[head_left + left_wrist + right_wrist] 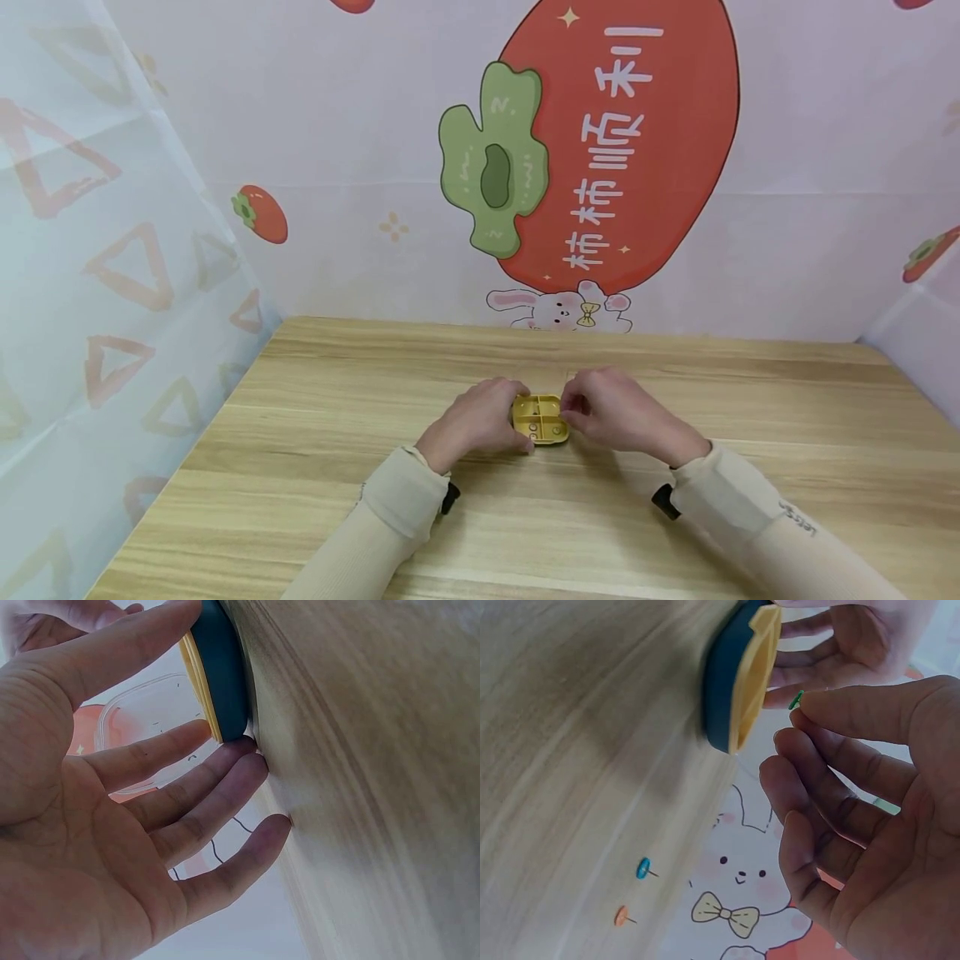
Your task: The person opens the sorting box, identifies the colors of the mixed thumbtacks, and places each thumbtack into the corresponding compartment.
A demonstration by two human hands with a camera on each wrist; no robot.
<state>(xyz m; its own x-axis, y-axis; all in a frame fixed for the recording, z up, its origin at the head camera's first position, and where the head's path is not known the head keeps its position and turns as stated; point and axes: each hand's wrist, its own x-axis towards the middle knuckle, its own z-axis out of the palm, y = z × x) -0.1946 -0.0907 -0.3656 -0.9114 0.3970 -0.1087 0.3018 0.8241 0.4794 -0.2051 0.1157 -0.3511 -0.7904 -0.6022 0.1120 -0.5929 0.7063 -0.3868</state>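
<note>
A small pill box (pixel 550 408) with a yellow divided tray and a dark teal base (pixel 227 682) stands on the table. My left hand (pixel 478 418) holds it at its left side, thumb on the near edge and fingers on the far edge. Small round-headed tacks (pixel 533 427) lie in its near compartments; a tiny dark item sits in the far left one. Between thumb and forefinger, my right hand (pixel 613 414) pinches a green thumbtack (pixel 796 700) just off the box's right edge. Behind the box rises a clear lid (pixel 161 694).
On the wooden table (pixel 315 467), a blue thumbtack (pixel 643 868) and an orange thumbtack (pixel 621 916) lie near the right hand, pins sideways. A printed cloth (pixel 360 275) hangs along the table's back edge, with another patterned cloth (pixel 135 333) on the left.
</note>
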